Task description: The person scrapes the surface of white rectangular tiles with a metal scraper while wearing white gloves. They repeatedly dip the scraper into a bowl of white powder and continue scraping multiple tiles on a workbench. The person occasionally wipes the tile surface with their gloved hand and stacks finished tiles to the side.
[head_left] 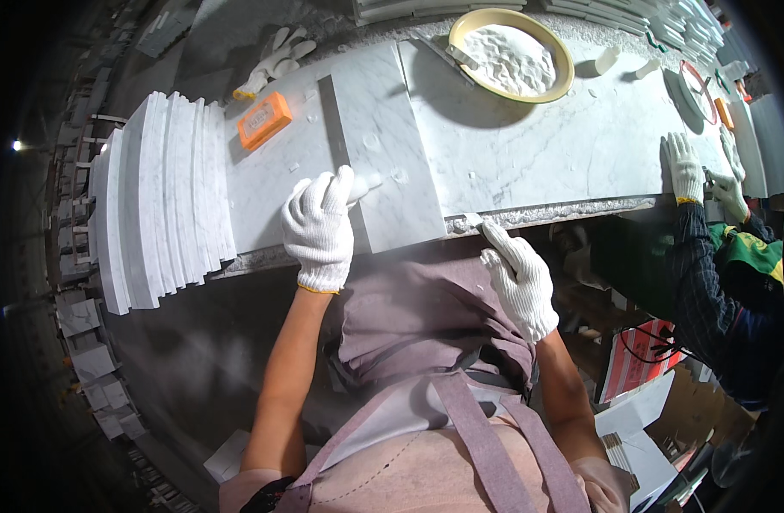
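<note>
My left hand (pixel 319 224), in a white knitted glove, is closed around a small translucent bottle (pixel 365 185). Its tip points right, at a shiny wet spot on a grey-white marble strip (pixel 393 128), which lies across the marble slabs. At the table's front edge, my gloved right hand (pixel 522 278) has its fingers curled. A small pale chip (pixel 472 221) shows by its fingertips; whether they grip it I cannot tell. An orange box (pixel 264 120) lies on the slab beyond my left hand, with an empty white glove (pixel 276 61) behind it.
A yellow-rimmed bowl of white powder (pixel 511 60) stands at the back. Small bottles (pixel 607 60) are to its right. Stacked marble tiles (pixel 165 188) stand on edge at left. At far right a co-worker's gloved hands (pixel 686 167) rest near the table, by a red-rimmed dish (pixel 698 90).
</note>
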